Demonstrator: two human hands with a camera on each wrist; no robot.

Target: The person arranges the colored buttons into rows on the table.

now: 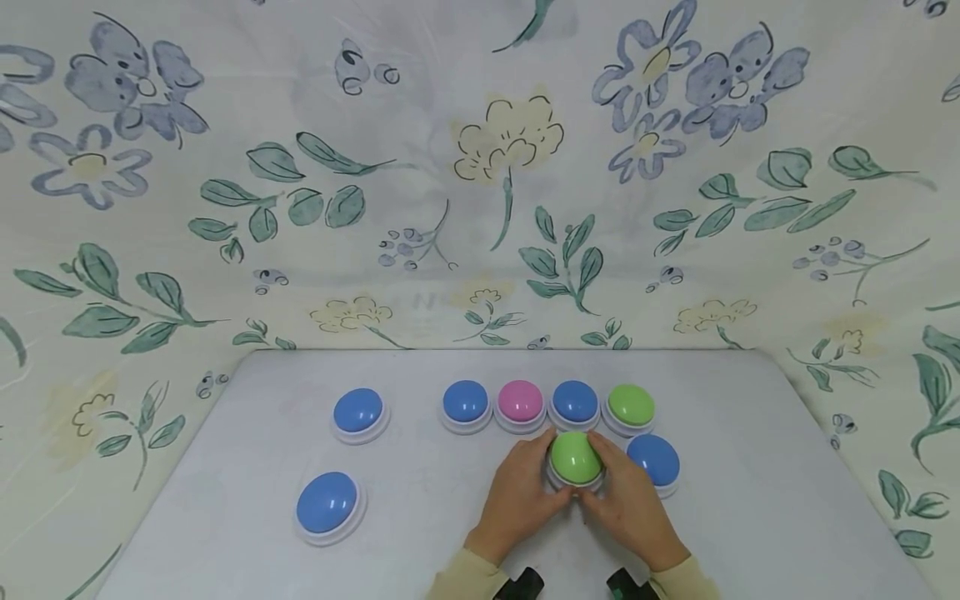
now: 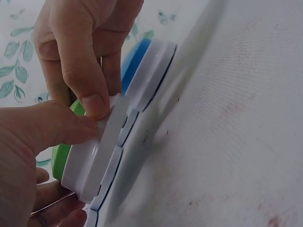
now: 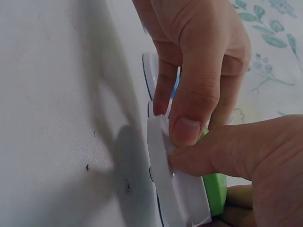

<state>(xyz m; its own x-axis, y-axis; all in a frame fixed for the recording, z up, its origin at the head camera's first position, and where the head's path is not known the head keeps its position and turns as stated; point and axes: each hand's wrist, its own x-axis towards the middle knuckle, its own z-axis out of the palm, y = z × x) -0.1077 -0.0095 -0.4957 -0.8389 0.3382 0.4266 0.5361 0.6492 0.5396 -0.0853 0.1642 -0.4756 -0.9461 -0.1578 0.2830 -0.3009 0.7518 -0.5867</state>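
Both hands hold one green dome push button (image 1: pixel 576 457) with a white round base, at the front of a row of similar buttons. My left hand (image 1: pixel 519 493) grips its left side and my right hand (image 1: pixel 632 504) its right side, thumbs meeting at the near edge. In the left wrist view, the white base (image 2: pixel 92 158) looks tilted and slightly raised off the tabletop. Just right of the right hand's fingers sits a blue button (image 1: pixel 654 460). Behind the held button are another blue button (image 1: pixel 575 402) and a green one (image 1: pixel 631 405).
The back row continues left with a pink button (image 1: pixel 520 402) and a blue button (image 1: pixel 465 402). Farther left, two blue buttons stand apart, one at the back (image 1: pixel 358 410) and one nearer (image 1: pixel 327 502). A floral cloth (image 1: pixel 420 183) hangs behind the white table (image 1: pixel 247 433).
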